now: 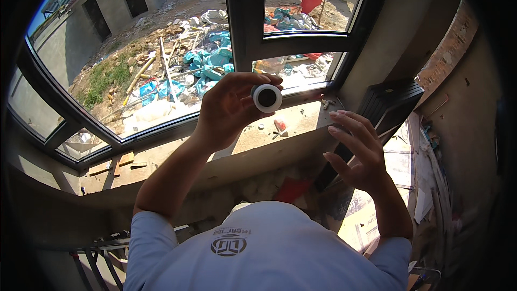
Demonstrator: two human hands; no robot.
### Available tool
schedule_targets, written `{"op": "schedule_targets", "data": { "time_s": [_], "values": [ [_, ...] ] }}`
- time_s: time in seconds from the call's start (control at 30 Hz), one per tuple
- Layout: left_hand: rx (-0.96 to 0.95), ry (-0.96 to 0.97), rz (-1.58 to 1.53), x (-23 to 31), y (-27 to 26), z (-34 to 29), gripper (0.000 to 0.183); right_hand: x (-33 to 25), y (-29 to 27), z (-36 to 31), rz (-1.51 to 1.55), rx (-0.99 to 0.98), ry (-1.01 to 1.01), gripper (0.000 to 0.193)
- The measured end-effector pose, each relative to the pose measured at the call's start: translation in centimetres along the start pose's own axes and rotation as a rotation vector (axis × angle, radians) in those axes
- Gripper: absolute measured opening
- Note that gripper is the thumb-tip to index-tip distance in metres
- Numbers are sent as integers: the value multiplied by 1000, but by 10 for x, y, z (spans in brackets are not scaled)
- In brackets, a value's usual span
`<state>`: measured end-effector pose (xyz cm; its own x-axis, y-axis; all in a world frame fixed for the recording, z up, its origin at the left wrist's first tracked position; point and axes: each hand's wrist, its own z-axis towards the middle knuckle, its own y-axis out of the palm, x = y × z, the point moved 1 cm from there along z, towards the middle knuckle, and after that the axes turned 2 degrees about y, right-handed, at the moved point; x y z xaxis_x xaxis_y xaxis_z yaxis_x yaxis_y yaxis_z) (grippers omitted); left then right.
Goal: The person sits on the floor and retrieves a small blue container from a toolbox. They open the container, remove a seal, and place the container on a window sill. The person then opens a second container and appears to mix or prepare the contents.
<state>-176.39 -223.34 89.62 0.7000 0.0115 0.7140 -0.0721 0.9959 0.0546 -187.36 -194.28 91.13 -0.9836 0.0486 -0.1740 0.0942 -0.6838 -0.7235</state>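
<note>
While the sunlit windowsill (253,141) crosses the view below a dark-framed window, a set of dark metal bars (94,261) stands on the near side of its left end. Several wood offcuts (126,159) lie on that end of the sill. Outside, beyond the sill, turquoise sacks (215,58) are strewn among rubble and poles.

Over the middle of the sill, the left hand (223,109) is clamped on a short cylinder (267,98) with a white rim and a dark round centre, its end turned toward the camera; how high it is held above the sill I cannot tell. Small debris, including a reddish lump (280,125), sits on the sill just beneath. A flat red piece (292,189) lies lower, on the near side of the sill, and red cloths (311,1) hang outside beyond it.

In front of the sill's right part, the right hand (355,153) is raised, well apart from the left, its fingers spread and slightly bent. A stack of dark panels (393,101) leans just beside the sill's right end.
</note>
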Motion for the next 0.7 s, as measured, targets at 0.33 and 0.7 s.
{"op": "schedule_targets", "data": {
  "time_s": [0.33,0.7],
  "values": [
    [147,-130,90,-15,-38,-47,52,26,63,-90,115,-58,409,39],
    [420,-342,174,-58,-74,-147,45,71,202,-337,83,-342,979,34]
  ]
}}
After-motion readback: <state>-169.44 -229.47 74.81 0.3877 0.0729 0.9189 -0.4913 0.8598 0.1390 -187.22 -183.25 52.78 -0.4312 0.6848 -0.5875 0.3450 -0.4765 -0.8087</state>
